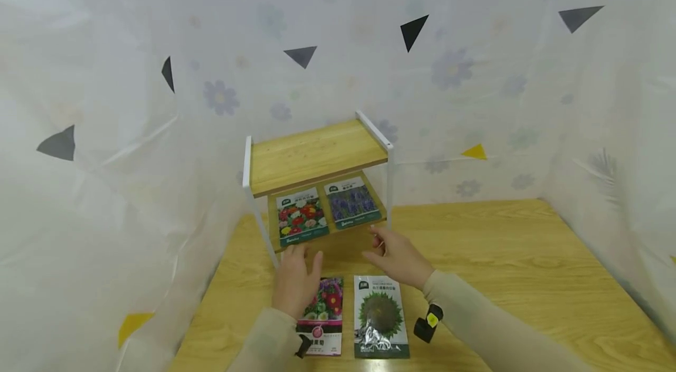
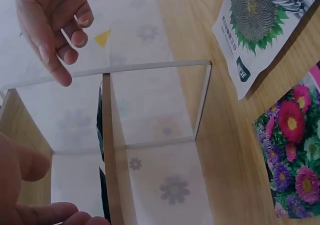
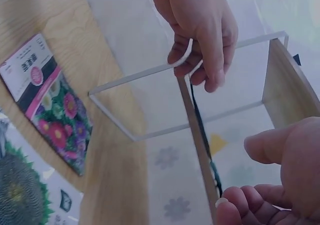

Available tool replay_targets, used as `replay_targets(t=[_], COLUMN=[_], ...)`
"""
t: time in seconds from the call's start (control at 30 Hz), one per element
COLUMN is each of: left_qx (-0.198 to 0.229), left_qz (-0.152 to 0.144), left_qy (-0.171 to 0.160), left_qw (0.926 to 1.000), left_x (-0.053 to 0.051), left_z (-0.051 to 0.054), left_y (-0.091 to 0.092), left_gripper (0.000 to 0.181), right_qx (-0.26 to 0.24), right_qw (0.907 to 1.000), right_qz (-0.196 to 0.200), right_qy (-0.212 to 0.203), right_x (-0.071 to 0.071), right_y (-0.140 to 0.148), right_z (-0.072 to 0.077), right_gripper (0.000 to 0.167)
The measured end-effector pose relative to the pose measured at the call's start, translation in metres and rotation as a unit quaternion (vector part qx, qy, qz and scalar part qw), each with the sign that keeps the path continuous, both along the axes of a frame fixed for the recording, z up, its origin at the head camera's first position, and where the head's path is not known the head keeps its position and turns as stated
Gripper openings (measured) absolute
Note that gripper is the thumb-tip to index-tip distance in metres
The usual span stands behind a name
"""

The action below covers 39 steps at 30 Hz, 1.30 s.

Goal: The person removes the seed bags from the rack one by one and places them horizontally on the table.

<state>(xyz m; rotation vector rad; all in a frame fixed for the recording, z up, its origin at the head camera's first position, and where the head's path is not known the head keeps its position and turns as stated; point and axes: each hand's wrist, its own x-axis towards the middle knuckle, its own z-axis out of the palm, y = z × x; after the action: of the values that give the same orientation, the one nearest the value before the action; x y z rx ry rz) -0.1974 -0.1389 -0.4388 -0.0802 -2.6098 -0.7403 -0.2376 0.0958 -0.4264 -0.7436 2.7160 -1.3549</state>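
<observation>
A two-tier shelf with wooden boards and a white frame stands on the table. On its lower board lie a red-flower seed packet and a purple-flower seed packet, side by side. My left hand is at the front left of that board, fingers relaxed; whether they touch the edge is unclear. Near the board's front right corner, my right hand has loosely bent fingers and holds nothing. On the table below lie a pink-banded flower seed packet, partly covered by the left hand, and a sunflower seed packet.
The wooden table extends to the right of the shelf. Pale flower-printed sheeting hangs behind and on both sides. The shelf's upper board overhangs the back of the lower one, and slim white posts frame its sides.
</observation>
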Motion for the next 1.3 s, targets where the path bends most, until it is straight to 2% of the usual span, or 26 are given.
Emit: replay_targets(t=[0.13,0.3,0.4,0.63,0.7,0.9,1.1,1.23,1.3], left_qx=[0.000,-0.016,-0.023,-0.013,-0.018,-0.066,-0.030,-0.053,-0.076], left_qz=[-0.008,-0.010,-0.002,0.032,0.041,0.061,0.070,0.072,0.074], left_qy=[0.026,0.036,0.013,-0.074,-0.085,-0.082,-0.131,-0.135,-0.126], left_qw=[0.9996,0.9992,0.9997,0.9967,0.9954,0.9926,0.9885,0.9868,0.9863], left_x=[-0.007,-0.024,-0.035,-0.057,-0.063,-0.078,-0.083,-0.085,-0.086], left_z=[0.009,0.021,0.026,0.034,0.035,0.032,0.030,0.029,0.030], left_y=[-0.001,-0.005,-0.009,-0.015,-0.017,-0.025,-0.028,-0.028,-0.028], left_gripper=[0.043,0.048,0.052,0.061,0.061,0.054,0.063,0.061,0.057], right_qx=[0.007,0.026,0.049,0.102,0.111,0.119,0.132,0.147,0.162], right_qw=[1.0000,0.9993,0.9983,0.9945,0.9935,0.9926,0.9903,0.9885,0.9861], right_qz=[0.000,-0.010,-0.015,-0.016,-0.018,-0.022,-0.038,-0.034,-0.033], right_qy=[0.007,0.023,0.029,0.015,0.017,-0.004,-0.018,0.000,0.014], right_x=[-0.006,-0.019,-0.028,-0.049,-0.055,-0.070,-0.079,-0.085,-0.087], right_y=[-0.014,-0.033,-0.045,-0.072,-0.079,-0.097,-0.111,-0.118,-0.121], right_z=[0.013,0.026,0.034,0.047,0.047,0.048,0.040,0.034,0.031], right_gripper=[0.056,0.055,0.056,0.057,0.057,0.056,0.057,0.038,0.039])
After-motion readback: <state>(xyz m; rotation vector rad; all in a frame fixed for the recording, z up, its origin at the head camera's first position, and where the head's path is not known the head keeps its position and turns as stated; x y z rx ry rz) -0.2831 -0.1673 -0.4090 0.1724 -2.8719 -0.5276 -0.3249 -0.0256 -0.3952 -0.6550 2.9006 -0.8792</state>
